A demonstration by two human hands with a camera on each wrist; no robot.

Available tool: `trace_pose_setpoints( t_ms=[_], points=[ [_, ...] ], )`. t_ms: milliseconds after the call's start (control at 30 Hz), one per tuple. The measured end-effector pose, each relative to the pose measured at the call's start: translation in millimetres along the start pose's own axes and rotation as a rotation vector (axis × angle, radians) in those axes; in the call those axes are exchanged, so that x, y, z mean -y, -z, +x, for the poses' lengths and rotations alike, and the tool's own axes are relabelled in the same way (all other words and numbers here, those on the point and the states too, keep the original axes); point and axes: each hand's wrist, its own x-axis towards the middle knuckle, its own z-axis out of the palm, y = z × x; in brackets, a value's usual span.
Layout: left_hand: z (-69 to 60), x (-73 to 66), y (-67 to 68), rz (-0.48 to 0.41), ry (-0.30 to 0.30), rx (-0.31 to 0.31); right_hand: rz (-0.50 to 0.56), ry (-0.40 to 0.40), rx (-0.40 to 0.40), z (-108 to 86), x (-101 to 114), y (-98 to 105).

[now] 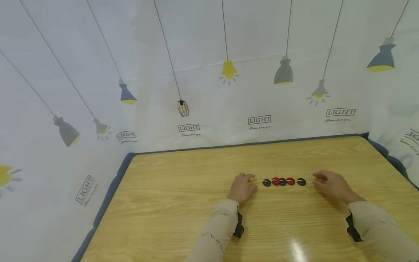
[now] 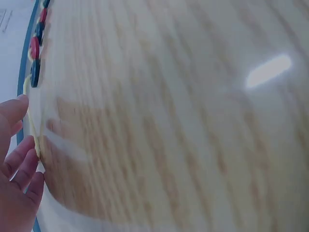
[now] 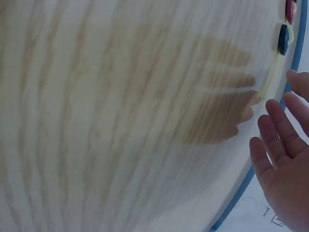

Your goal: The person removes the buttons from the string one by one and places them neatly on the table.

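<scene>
Several round button-like discs, dark ones [image 1: 301,183] alternating with red ones [image 1: 276,179], lie in a row on the wooden table, threaded on a yellow string [image 1: 258,181]. At the row's left end my left hand [image 1: 241,187] is beside the string. The left wrist view shows the string [image 2: 33,123] running down to the fingertips of this hand [image 2: 17,188], with thumb and fingers spread apart. My right hand [image 1: 334,186] is at the other end. In the right wrist view, its fingers [image 3: 277,130] are loosely extended near the string's tail [image 3: 273,79], not curled round it.
The wooden table [image 1: 170,203] meets white wall covering [image 1: 203,83] printed with lamps along its back and left. A dark blue strip [image 1: 111,198] runs along the table's edge. Black wrist straps [image 1: 240,225] show below both sleeves.
</scene>
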Motion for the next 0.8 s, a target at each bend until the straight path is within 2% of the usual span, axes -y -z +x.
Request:
trace_pose_setpoints(
  t_ms=[100,233,433,800],
  points=[
    [0.9,2.8,0.2,-0.085,0.028,0.000,0.002,0.014,-0.002,0.2,-7.2,-0.1],
    [2.2,2.3,1.3,-0.146,0.057,-0.002,0.012,0.014,0.019,1.4,-15.1,1.4],
    [4.0,4.8,2.0,-0.172,0.041,-0.013,0.044,-0.005,0.042,4.1,-20.5,4.4],
    [2.3,9.2,0.9,-0.235,0.007,-0.035,0.041,-0.056,0.020,2.8,-23.4,0.0]
  ],
)
